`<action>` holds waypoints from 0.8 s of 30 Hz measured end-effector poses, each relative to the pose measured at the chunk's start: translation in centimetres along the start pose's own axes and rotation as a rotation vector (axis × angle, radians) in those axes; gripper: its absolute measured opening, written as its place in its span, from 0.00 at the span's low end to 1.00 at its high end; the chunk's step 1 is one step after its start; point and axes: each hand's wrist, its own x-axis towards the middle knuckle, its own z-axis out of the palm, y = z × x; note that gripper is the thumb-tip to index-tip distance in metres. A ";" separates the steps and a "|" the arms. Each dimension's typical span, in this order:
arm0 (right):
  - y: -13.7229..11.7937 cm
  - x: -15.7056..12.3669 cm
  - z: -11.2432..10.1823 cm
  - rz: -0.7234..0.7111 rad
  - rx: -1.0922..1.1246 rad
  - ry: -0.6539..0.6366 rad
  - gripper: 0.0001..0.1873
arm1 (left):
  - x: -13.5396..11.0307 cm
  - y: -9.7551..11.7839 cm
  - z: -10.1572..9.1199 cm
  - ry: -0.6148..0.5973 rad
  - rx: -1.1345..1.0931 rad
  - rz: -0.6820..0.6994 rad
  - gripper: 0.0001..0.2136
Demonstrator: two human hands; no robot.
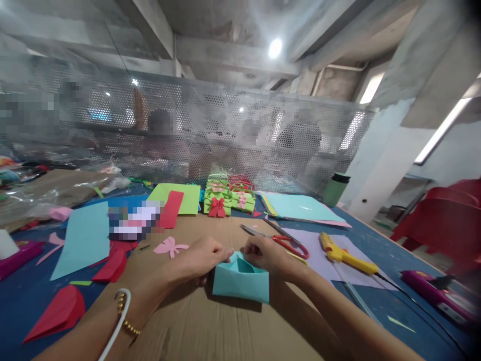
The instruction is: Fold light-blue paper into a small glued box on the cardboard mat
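Observation:
A small light-blue folded paper bag [241, 286] stands over the brown cardboard, its top gaping toward me. My left hand [208, 256] pinches its upper left edge, fingertips bent together. On the other side my right hand [267, 254] is closed on the back right edge, with several fingers hidden behind the paper. Left of my hands lies a pink paper butterfly cutout [171, 247]. Just beyond my right hand are scissors with red handles [287, 243], their blades apart.
Small green paper bags with bows [218, 203] stand at the back. A yellow glue gun [347, 258] rests on purple paper at right, its cord trailing toward a power strip [438, 298]. Red paper pieces [58, 312] lie left; a green bottle [335, 190] stands far right.

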 end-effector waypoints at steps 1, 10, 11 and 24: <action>-0.1 -0.1 -0.2 0.016 0.017 -0.013 0.03 | 0.0 -0.2 0.0 0.007 0.010 0.015 0.27; 0.6 0.5 0.1 0.035 0.047 0.002 0.03 | 0.0 -0.4 0.3 0.122 0.163 0.181 0.26; 0.7 0.6 0.3 0.041 0.033 0.017 0.03 | -0.1 -0.3 0.3 0.133 0.183 0.177 0.26; 0.4 -0.7 1.6 -0.063 -0.003 0.181 0.09 | -0.5 0.3 0.0 0.053 0.197 0.153 0.30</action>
